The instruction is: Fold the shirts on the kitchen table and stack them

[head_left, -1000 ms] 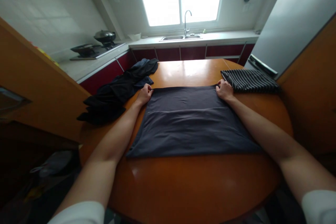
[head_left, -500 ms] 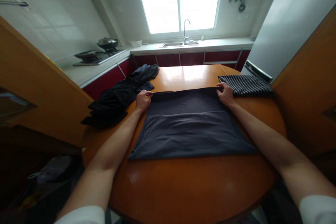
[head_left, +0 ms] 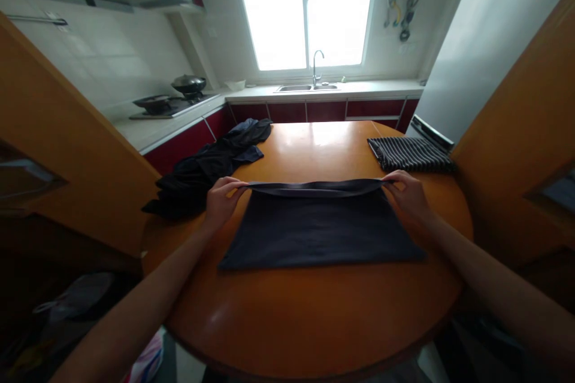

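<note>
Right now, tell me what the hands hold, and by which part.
A dark blue-gray cloth: the left hand and right hand pinch opposite ends of its far edge.

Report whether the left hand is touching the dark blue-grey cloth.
Touching. The head view shows the left hand pinching a corner of the dark blue-grey cloth.
</note>
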Motion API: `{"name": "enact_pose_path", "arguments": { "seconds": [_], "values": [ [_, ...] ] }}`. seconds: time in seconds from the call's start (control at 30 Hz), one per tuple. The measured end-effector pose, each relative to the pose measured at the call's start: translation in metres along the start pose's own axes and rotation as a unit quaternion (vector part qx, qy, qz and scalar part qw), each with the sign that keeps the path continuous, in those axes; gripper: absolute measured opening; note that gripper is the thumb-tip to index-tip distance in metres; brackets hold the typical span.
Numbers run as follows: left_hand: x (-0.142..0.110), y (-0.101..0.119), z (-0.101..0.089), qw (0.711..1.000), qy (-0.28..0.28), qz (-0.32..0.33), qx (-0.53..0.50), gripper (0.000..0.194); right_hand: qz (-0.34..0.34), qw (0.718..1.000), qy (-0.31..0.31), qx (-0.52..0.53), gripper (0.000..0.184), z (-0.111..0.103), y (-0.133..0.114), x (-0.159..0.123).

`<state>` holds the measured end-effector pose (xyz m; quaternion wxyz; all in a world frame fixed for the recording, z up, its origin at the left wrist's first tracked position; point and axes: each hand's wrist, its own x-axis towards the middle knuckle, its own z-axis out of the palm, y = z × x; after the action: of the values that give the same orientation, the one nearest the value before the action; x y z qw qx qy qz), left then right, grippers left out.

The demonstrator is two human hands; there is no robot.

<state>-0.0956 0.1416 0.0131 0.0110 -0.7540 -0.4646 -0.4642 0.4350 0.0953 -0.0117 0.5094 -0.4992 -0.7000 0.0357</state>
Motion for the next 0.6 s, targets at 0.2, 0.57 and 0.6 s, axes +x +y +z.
{"name": "enact_pose_path", "arguments": {
  "seconds": [0.2,0.57,0.6],
  "values": [
    [-0.028,0.019,-0.041,1.0,0.015,0.004,-0.004,0.021,-0.028,0.999,0.007,-0.017,0.008,-0.031,-0.018,-0.029],
    [-0.093,0.04,-0.08,0.995,-0.074,-0.007,-0.066,0.01,-0.115,0.988,-0.104,-0.004,0.009,-0.072,-0.038,-0.078],
    [-0.097,0.042,-0.082,0.994,-0.083,-0.008,-0.068,0.01,-0.119,0.986,-0.118,-0.01,0.01,-0.075,-0.04,-0.08]
  ]
}}
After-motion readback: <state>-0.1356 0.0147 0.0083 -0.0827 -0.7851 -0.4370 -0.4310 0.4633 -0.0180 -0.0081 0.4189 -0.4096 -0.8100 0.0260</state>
